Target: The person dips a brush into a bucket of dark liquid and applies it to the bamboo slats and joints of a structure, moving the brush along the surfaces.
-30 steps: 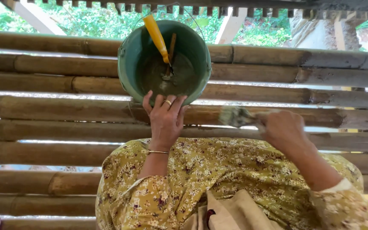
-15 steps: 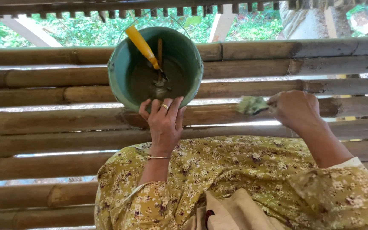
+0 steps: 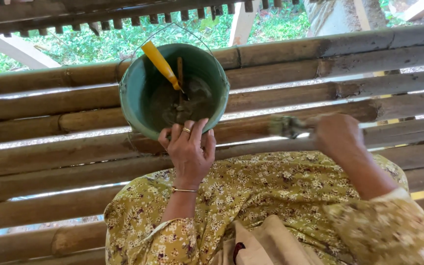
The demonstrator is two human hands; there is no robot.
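Looking down from the head camera, the left hand grips the near rim of a green bucket, thumb and fingers curled over its edge, a ring on one finger and a thin bangle at the wrist. The bucket sits tilted on horizontal bamboo poles and holds dark grey paste. A yellow-handled tool leans in it, its long axis running from upper left down to the paste at the middle.

The right hand is closed in a fist around a brush, blurred in this view, whose bristle end points left toward the bucket. The brush lies level along the poles, just right of the bucket and a little lower than its rim; between the two is a short stretch of bare bamboo. A yellow flowered dress fills the foreground below both hands.
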